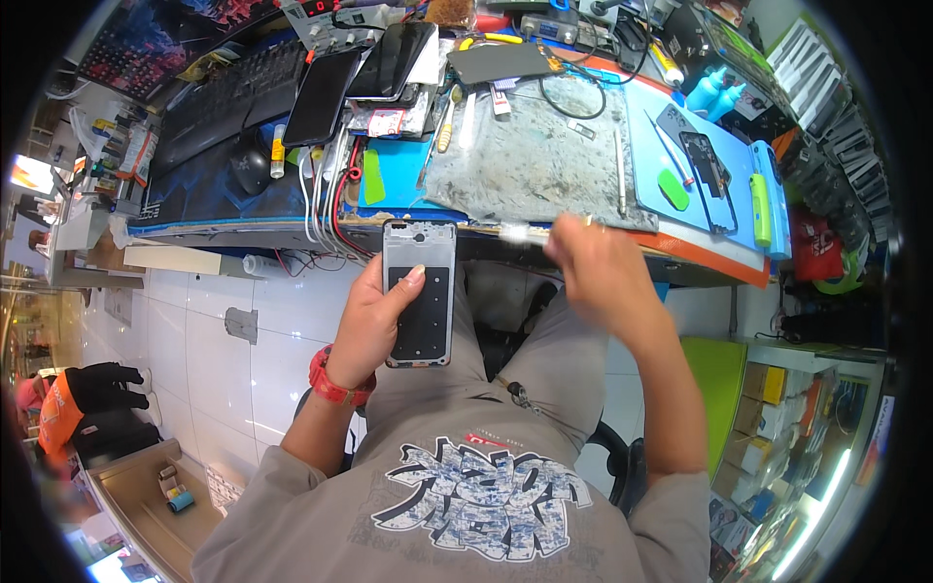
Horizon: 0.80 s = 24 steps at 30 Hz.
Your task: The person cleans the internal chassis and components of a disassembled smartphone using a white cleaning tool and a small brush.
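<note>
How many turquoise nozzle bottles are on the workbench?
2, side by side at the view's upper right: one turquoise bottle and, just right of it, a second turquoise bottle. Others could be hidden.

Workbench (680, 273), grey mat (544, 165), dark mat (194, 199) with mouse (252, 160) and keyboard (224, 107) left of grey mat, cables (311, 199) between, blue mat (649, 160) over orange mat (719, 259) right of grey mat.

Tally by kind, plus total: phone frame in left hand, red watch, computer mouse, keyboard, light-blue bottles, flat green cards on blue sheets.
Phone frame in left hand: 1
Red watch: 1
Computer mouse: 1
Keyboard: 1
Light-blue bottles: 2
Flat green cards: 2
Total: 8
</note>
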Tool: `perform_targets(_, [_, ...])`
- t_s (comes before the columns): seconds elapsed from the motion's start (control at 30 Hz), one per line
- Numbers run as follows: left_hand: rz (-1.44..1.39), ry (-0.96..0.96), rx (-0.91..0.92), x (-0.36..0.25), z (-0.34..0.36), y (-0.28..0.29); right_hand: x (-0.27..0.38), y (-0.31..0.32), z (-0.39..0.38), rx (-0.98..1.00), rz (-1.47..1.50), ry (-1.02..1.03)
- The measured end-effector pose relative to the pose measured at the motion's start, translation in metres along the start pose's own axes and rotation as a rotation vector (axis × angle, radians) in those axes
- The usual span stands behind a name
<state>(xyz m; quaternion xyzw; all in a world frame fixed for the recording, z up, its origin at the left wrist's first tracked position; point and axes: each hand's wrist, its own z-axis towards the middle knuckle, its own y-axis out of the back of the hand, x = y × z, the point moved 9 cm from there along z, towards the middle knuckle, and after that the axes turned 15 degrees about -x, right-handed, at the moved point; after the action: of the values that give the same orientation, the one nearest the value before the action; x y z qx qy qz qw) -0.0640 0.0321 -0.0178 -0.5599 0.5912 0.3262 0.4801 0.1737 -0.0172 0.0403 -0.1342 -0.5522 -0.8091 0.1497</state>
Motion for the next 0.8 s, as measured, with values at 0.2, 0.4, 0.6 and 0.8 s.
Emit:
perform_targets(0.2, [-0.022, 0.070, 0.023, 0.007, 0.000, -0.007, -0.054, 0.036, -0.019, -0.317, -0.241, -0.357])
perform_targets(0.4, [-0.016, 0.049, 0.031, 0.006, 0.002, -0.007, -0.046, 0.030, -0.018, -0.295, -0.246, -0.359])
perform_targets(0.6, [-0.009, 0.044, 0.033, 0.007, -0.002, -0.010, -0.012, 0.007, 0.027, -0.171, -0.094, -0.120])
perform_targets(0.8, [-0.008, 0.029, -0.020, -0.002, -0.005, -0.002, -0.003, -0.013, 0.033, -0.048, -0.093, -0.036])
